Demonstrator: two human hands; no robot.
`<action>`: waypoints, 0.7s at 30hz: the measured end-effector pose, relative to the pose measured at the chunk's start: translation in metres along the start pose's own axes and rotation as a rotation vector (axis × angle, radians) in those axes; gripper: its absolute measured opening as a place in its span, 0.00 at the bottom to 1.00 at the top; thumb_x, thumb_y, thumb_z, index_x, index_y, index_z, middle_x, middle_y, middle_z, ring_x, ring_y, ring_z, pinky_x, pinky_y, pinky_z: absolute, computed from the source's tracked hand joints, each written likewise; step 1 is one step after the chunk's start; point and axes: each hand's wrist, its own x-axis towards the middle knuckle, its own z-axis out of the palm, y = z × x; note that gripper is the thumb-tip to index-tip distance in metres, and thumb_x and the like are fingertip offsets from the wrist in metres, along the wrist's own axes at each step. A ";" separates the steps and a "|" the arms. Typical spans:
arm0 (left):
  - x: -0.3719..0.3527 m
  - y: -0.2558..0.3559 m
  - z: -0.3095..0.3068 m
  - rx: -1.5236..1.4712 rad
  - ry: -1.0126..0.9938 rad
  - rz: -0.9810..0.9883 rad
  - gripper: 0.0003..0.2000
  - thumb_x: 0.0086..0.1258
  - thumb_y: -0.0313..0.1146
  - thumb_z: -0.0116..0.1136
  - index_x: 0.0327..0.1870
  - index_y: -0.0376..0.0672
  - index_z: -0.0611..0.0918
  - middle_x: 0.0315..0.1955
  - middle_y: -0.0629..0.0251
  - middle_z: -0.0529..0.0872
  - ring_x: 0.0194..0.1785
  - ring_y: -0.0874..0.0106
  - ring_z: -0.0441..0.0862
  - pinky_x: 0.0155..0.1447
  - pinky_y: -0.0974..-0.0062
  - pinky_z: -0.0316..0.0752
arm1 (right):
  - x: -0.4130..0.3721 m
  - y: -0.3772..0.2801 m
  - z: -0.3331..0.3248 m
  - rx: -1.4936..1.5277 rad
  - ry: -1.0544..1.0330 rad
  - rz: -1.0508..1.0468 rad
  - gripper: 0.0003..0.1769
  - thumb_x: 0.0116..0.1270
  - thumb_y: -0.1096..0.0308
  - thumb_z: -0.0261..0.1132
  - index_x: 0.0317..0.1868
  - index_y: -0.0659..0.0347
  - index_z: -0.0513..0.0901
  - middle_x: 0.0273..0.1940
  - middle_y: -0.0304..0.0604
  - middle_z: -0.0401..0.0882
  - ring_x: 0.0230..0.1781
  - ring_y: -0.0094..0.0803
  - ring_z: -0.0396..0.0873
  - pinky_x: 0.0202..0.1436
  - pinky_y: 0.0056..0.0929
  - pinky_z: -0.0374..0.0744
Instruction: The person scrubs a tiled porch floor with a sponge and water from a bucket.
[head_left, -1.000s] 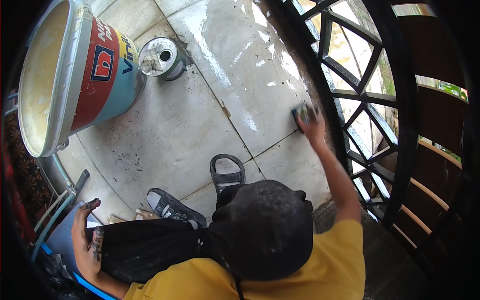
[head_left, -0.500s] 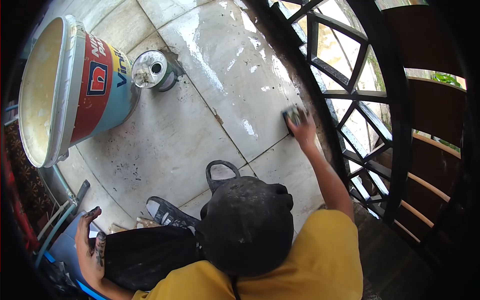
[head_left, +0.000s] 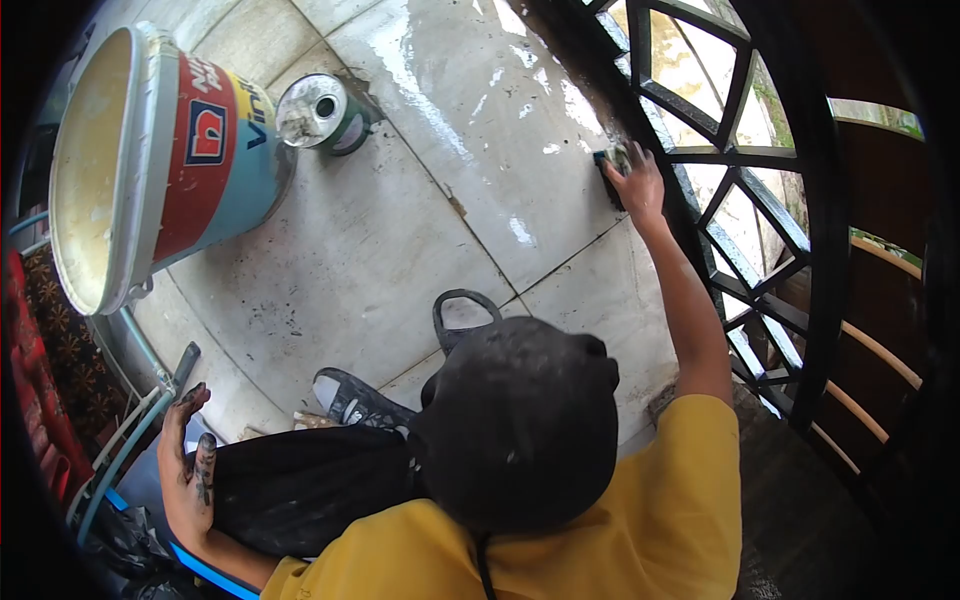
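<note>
Fingers of the right hand point(head_left: 642, 187) grip a dark block point(head_left: 611, 191) they partly hide; the left hand's point(head_left: 189, 492) spread open.

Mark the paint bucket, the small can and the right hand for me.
Paint bucket point(head_left: 194, 192): head view, on the red band of its wall.
Small can point(head_left: 304, 120): head view, on its top.
Right hand point(head_left: 641, 188): head view, on the back of the hand.

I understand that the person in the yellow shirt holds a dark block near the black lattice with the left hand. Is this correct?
Not quite: the head view shows the dark block in the right hand. The left hand is on the far side, away from it. The yellow shirt and black lattice are as you say.
</note>
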 end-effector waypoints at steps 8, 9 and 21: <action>-0.005 0.027 0.003 -0.005 -0.003 -0.037 0.34 0.69 0.57 0.52 0.61 0.31 0.73 0.58 0.50 0.78 0.66 0.60 0.71 0.72 0.63 0.56 | -0.086 0.065 0.004 0.037 0.012 -0.155 0.33 0.57 0.48 0.70 0.60 0.54 0.77 0.54 0.65 0.77 0.52 0.56 0.79 0.54 0.46 0.78; -0.005 0.027 0.004 -0.022 -0.013 -0.002 0.33 0.70 0.55 0.52 0.62 0.31 0.73 0.59 0.50 0.78 0.66 0.59 0.71 0.72 0.63 0.56 | -0.065 0.048 0.002 -0.091 -0.148 -0.044 0.34 0.58 0.45 0.69 0.59 0.57 0.78 0.54 0.65 0.77 0.51 0.56 0.79 0.53 0.45 0.79; -0.018 0.022 0.009 -0.038 0.072 0.024 0.30 0.70 0.53 0.53 0.58 0.32 0.75 0.56 0.51 0.79 0.65 0.57 0.72 0.72 0.65 0.56 | 0.005 0.022 0.020 -0.020 -0.002 -0.134 0.32 0.59 0.45 0.68 0.59 0.55 0.78 0.56 0.64 0.76 0.53 0.56 0.78 0.54 0.43 0.79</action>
